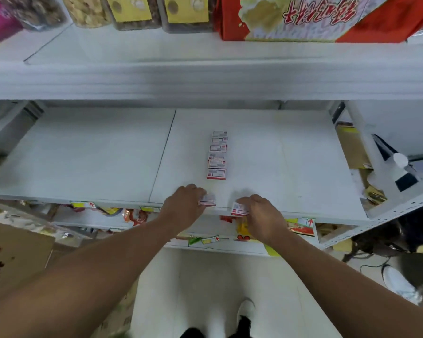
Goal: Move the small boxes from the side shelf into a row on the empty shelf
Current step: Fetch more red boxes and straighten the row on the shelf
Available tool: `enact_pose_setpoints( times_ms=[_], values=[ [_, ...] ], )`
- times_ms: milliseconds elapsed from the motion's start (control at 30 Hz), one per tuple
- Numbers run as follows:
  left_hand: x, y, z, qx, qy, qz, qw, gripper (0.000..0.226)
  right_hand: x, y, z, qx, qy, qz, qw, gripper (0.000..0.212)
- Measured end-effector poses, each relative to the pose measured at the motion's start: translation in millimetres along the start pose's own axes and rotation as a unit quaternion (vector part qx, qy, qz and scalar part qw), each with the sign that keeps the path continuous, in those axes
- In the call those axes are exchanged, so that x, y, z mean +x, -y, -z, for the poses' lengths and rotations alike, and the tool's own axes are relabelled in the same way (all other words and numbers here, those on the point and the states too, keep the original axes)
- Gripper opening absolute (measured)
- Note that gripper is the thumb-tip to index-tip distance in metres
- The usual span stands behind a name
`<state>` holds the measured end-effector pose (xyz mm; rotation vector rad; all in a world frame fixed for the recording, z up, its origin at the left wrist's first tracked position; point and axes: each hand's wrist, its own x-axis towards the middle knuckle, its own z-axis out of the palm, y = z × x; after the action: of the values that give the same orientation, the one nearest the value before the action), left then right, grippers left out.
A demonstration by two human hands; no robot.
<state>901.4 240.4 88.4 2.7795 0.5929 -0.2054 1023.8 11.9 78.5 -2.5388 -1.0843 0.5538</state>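
A row of several small white and red boxes (217, 154) runs front to back on the white shelf (83, 154), just right of the seam between its two boards. My left hand (183, 206) holds one small box (207, 200) at the shelf's front edge, below the nearest box of the row. My right hand (261, 215) grips another small box (239, 209) a little to the right, over the front edge. Both hands have their fingers curled round their boxes.
Jars (88, 11) and a red carton (327, 18) stand on the shelf above. Snack packets (134, 217) fill the lower shelf. A cardboard box (12, 257) sits at lower left. At the right are cardboard sheets (352, 147) and a white bracket (398, 167).
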Motion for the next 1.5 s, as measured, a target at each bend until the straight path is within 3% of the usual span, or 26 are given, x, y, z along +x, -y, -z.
enact_pose_setpoints(
  times_ms=[300,467,667,833,967,1067,1200,1333,1400,1500],
  values=[
    [75.3,-3.1,-24.9,-0.021,-0.034,-0.041,0.998,0.043,25.8,-11.4,-16.5,0.008,0.009,-0.027,1.000,0.069],
    [88.0,14.0,-41.4,0.063,-0.090,-0.064,0.992,0.046,39.9,-4.9,-26.0,0.015,0.007,-0.035,0.999,0.066],
    [57.9,26.5,-49.1,-0.004,-0.125,-0.041,0.991,0.039,54.9,16.3,-31.6,-0.003,-0.026,-0.016,1.000,0.061],
    [29.4,45.6,-58.2,-0.059,-0.136,-0.013,0.989,0.030,72.3,43.8,-34.1,0.024,-0.006,-0.006,1.000,0.061],
    [22.7,48.8,-59.5,-0.105,-0.145,-0.019,0.984,0.033,83.9,48.5,-52.5,0.059,-0.063,-0.009,0.996,0.056],
    [19.3,41.8,-58.2,-0.170,-0.141,0.031,0.975,0.038,82.3,43.5,-64.2,0.093,-0.129,-0.055,0.986,0.044],
    [19.9,23.0,-56.3,-0.347,-0.125,0.113,0.923,0.043,73.1,49.2,-65.5,0.200,-0.172,-0.097,0.960,0.032],
    [28.7,-5.3,-54.6,-0.499,-0.081,0.220,0.834,0.048,61.9,63.3,-52.0,0.469,-0.182,-0.194,0.842,0.029],
    [23.7,-33.4,-27.8,-0.536,-0.075,0.206,0.816,0.046,70.9,71.3,-60.7,0.519,-0.157,-0.191,0.819,0.035],
    [13.1,-73.3,1.2,-0.605,-0.018,0.124,0.787,0.055,91.0,56.5,-109.3,0.543,-0.093,-0.157,0.819,0.040]
  ],
)
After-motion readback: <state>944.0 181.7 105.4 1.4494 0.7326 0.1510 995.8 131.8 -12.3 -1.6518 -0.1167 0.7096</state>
